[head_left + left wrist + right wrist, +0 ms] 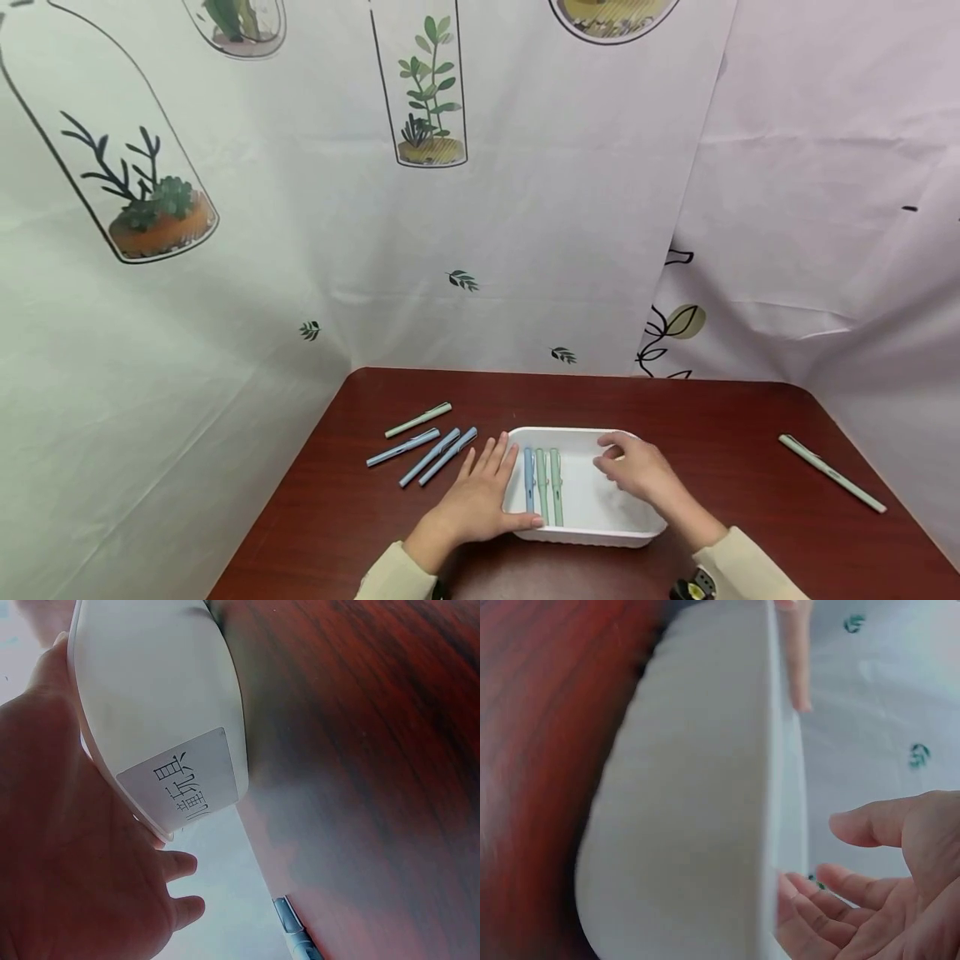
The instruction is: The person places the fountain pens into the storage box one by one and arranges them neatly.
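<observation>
A white rectangular tray (600, 537) rests on the table in the head view. One blue pen (529, 483) and two light green pens (542, 487) lie side by side along its left part. My left hand (480, 500) lies over the tray's left edge with fingers spread and thumb along the near rim. In the left wrist view, a label with dark characters (180, 784) shows on the tray's side. My right hand (637, 468) is above the tray's right part, its fingers loosely bent and nothing between them. The right wrist view shows the thumb (870, 825) apart from the fingers.
Left of the tray lie several pens: a light green pen (418, 420) at the back and blue pens (430, 457) nearer. Another pale green pen (832, 473) is at the far right of the dark red table (315, 517). Printed white cloth (525, 208) hangs behind.
</observation>
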A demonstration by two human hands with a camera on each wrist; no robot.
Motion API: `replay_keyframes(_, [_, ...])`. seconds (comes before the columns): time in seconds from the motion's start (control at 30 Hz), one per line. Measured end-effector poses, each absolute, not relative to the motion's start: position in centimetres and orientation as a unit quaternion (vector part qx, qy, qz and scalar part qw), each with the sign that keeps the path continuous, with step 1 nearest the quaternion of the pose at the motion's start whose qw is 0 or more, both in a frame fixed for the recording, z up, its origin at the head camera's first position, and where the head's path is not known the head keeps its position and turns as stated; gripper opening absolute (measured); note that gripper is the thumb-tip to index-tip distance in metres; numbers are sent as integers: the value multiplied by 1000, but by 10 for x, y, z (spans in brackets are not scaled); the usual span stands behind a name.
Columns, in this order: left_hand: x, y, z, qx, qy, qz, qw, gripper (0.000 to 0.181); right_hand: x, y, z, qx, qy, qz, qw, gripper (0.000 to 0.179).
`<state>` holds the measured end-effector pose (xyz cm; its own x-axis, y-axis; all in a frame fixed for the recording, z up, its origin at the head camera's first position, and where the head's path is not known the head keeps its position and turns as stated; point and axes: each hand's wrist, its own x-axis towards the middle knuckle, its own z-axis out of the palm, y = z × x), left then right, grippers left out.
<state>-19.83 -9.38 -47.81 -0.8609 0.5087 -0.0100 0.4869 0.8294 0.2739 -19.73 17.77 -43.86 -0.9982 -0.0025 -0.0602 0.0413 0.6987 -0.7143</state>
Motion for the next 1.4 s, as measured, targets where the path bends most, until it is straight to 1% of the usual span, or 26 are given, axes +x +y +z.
replay_keyframes(0.17, [-199, -95, -479, 262, 955, 133, 40, 111, -194, 205, -424, 8, 917, -399, 11, 41])
replay_keyframes(0.3, [-199, -96, -479, 261, 955, 133, 41, 111, -194, 226, -412, -1, 926, -377, -11, 45])
replay_keyframes(0.6, [-199, -96, -480, 261, 955, 133, 39, 111, -195, 271, -395, 3, 939, -344, -5, 57])
replay_keyframes(0.9, [-197, -96, -480, 264, 954, 137, 38, 110, -200, 317, -396, 16, 945, -326, -7, 63])
replay_keyframes(1.4, [-197, -96, -476, 256, 957, 131, 45, 111, -204, 381, -410, 14, 965, -262, 25, 69])
